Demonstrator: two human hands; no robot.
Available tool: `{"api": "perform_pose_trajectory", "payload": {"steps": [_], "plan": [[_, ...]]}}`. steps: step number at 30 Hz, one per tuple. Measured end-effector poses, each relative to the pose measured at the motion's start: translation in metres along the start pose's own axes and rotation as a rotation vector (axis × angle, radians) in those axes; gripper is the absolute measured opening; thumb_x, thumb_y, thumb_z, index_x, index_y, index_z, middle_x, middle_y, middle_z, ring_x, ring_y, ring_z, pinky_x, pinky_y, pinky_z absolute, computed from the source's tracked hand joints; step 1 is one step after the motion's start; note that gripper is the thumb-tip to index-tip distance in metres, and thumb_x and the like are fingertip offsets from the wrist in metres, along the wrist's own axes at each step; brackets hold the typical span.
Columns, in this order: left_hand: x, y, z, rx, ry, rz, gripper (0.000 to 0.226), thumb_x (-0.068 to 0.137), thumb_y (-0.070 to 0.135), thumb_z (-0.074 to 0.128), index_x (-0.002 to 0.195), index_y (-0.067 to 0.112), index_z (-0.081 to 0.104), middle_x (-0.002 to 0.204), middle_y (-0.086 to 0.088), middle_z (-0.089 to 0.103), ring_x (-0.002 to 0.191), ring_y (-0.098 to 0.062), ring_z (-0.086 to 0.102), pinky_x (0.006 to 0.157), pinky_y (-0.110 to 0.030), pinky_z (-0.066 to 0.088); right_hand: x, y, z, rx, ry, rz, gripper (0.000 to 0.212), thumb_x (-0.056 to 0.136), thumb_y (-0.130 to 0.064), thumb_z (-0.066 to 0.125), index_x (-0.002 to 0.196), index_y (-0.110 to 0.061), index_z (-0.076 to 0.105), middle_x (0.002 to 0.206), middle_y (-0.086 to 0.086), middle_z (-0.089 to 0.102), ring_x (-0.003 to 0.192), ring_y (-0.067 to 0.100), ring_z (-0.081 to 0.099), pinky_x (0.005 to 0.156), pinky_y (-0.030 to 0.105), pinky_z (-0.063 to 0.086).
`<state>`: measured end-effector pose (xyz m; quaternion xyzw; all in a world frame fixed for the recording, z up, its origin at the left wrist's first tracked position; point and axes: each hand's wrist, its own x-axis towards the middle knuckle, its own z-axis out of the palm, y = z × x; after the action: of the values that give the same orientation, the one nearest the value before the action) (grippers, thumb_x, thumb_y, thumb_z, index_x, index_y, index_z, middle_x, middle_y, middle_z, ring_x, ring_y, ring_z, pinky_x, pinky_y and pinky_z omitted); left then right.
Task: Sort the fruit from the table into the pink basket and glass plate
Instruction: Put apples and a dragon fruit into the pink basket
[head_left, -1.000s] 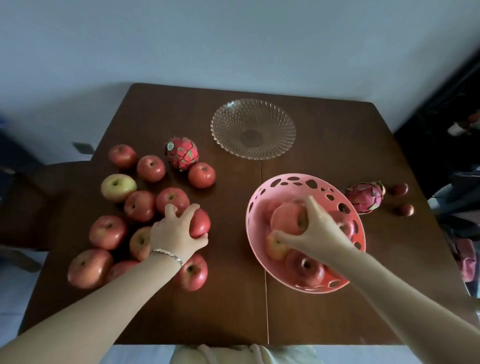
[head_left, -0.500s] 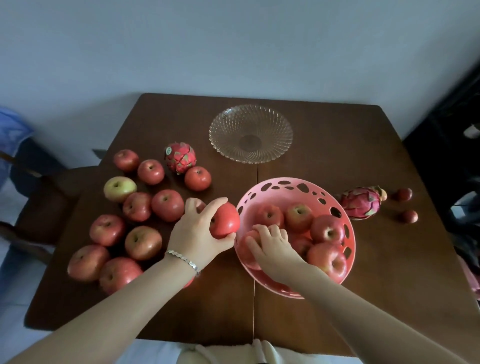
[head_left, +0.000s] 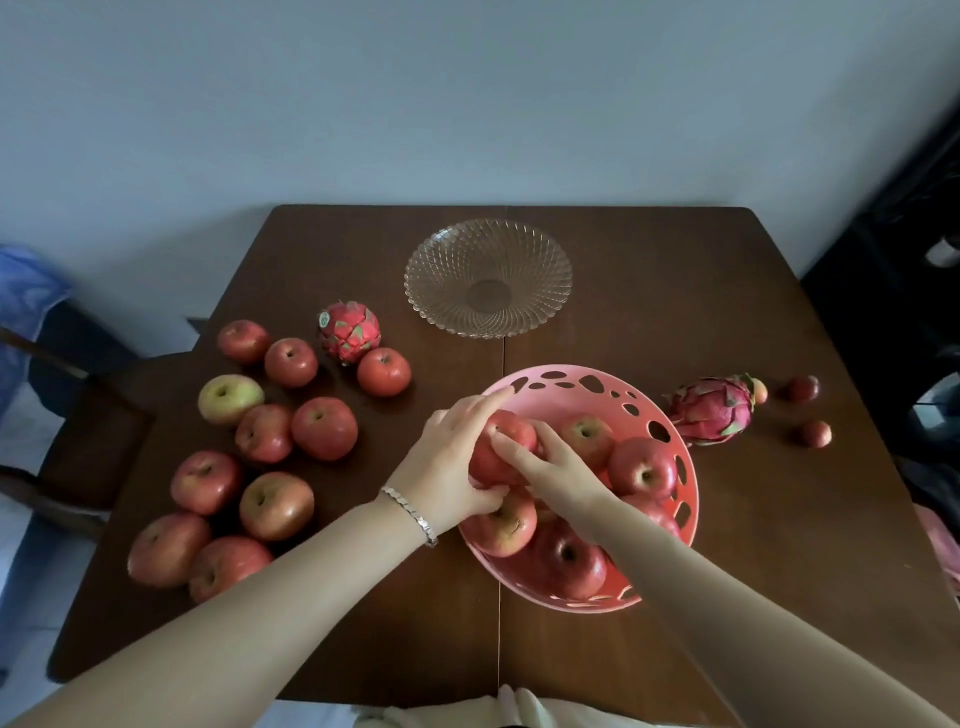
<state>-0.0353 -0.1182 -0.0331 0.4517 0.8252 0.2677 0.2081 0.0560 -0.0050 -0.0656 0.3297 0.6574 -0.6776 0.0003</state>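
Note:
My left hand (head_left: 447, 462) grips a red apple (head_left: 511, 426) from the left, just over the left rim of the pink basket (head_left: 572, 376). My right hand (head_left: 553, 470) reaches across the basket, its fingers curled over the same apple. Several red apples lie in the basket. The glass plate (head_left: 431, 291) stands empty at the back of the table. Several apples (head_left: 324, 428) lie loose on the left. One dragon fruit (head_left: 349, 331) lies behind them and another (head_left: 711, 410) right of the basket.
Two small red fruits (head_left: 802, 388) lie near the brown table's (head_left: 779, 545) right edge. A dark chair (head_left: 88, 441) stands against the left side. Dark furniture (head_left: 909, 260) fills the right. A pale wall runs behind the table.
My left hand has carried the red apple from the loose pile rightward to the basket. My right hand let go of an apple in the basket, then came up onto the one arriving.

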Motion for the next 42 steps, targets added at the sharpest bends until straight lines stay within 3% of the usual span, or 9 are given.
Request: {"api": "perform_pose_trajectory", "payload": {"steps": [4,8,11,18,23,34,38,40,42], "plan": [[-0.008,-0.008,0.013,-0.148,-0.078,-0.3,0.113,0.072,0.029,0.078,0.148,0.026,-0.006,0.15,-0.005,0.029,0.135,-0.018,0.039,0.106,-0.027,0.036,0.007,0.009,-0.005,0.113,0.103,0.08,0.033,0.082,-0.045,0.06,0.108,-0.025,0.055,0.104,0.003,0.063,0.092,0.018,0.063,0.087,0.037,0.053],[-0.017,-0.015,0.023,0.031,-0.185,-0.312,0.057,0.083,0.04,0.063,0.134,0.021,0.044,0.125,-0.003,0.06,0.115,-0.021,0.057,0.099,-0.031,0.045,0.014,0.011,-0.021,0.169,0.281,0.139,0.053,0.072,-0.053,0.065,0.109,-0.02,0.048,0.098,0.002,0.059,0.088,0.017,0.061,0.083,0.034,0.053],[-0.019,-0.017,0.025,0.0,-0.164,-0.302,0.05,0.085,0.039,0.061,0.131,0.022,0.05,0.128,0.001,0.058,0.116,-0.016,0.054,0.1,-0.025,0.041,0.026,0.005,-0.037,0.065,0.343,0.105,0.064,0.062,-0.056,0.069,0.109,-0.017,0.049,0.101,0.0,0.059,0.1,0.021,0.061,0.094,0.042,0.05],[-0.022,-0.017,0.031,0.049,-0.095,-0.27,0.05,0.085,0.042,0.059,0.131,0.026,0.05,0.131,0.002,0.053,0.124,-0.015,0.044,0.107,-0.03,0.036,0.043,-0.015,-0.015,-0.647,0.074,-0.079,0.052,0.076,-0.033,0.072,0.121,-0.014,0.055,0.108,0.003,0.062,0.101,0.019,0.057,0.085,0.027,0.043],[-0.028,-0.02,0.036,-0.004,-0.047,-0.238,0.047,0.084,0.04,0.06,0.128,0.026,0.052,0.127,0.006,0.043,0.118,-0.009,0.044,0.096,-0.019,0.04,0.05,-0.021,-0.012,-0.693,-0.091,-0.044,0.049,0.075,-0.035,0.073,0.118,-0.024,0.052,0.106,-0.006,0.057,0.099,0.013,0.055,0.083,0.025,0.042],[-0.027,-0.032,0.028,-0.101,-0.025,-0.179,0.041,0.082,0.039,0.064,0.121,0.028,0.058,0.116,0.012,0.031,0.11,-0.003,0.047,0.091,-0.015,0.041,0.05,-0.02,-0.001,-0.754,-0.046,-0.033,0.046,0.09,-0.038,0.052,0.133,-0.021,0.048,0.122,0.008,0.061,0.112,0.024,0.053,0.09,0.029,0.039],[-0.011,-0.059,0.0,-0.163,0.296,-0.182,0.034,0.08,0.028,0.064,0.111,0.014,0.063,0.106,-0.002,0.052,0.093,-0.015,0.059,0.084,-0.007,0.037,0.05,-0.026,0.001,-0.96,-0.114,-0.089,0.041,0.094,-0.037,0.044,0.129,-0.016,0.049,0.117,0.014,0.063,0.108,0.03,0.054,0.086,0.034,0.041],[0.004,-0.085,-0.02,0.056,0.357,-0.272,0.045,0.081,0.023,0.066,0.122,0.009,0.055,0.12,-0.011,0.052,0.111,-0.025,0.054,0.097,-0.018,0.035,0.046,-0.03,0.0,-1.014,-0.145,-0.06,0.048,0.094,-0.041,0.043,0.135,-0.017,0.043,0.125,0.012,0.059,0.114,0.029,0.053,0.09,0.034,0.04],[0.016,-0.114,-0.039,0.314,0.2,-0.477,0.072,0.08,0.036,0.067,0.14,0.013,0.035,0.146,-0.013,0.033,0.134,-0.029,0.035,0.111,-0.032,0.029,0.049,-0.041,0.003,-1.036,-0.092,-0.079,0.052,0.092,-0.046,0.043,0.136,-0.018,0.042,0.134,0.009,0.053,0.124,0.028,0.046,0.101,0.037,0.038]]}}
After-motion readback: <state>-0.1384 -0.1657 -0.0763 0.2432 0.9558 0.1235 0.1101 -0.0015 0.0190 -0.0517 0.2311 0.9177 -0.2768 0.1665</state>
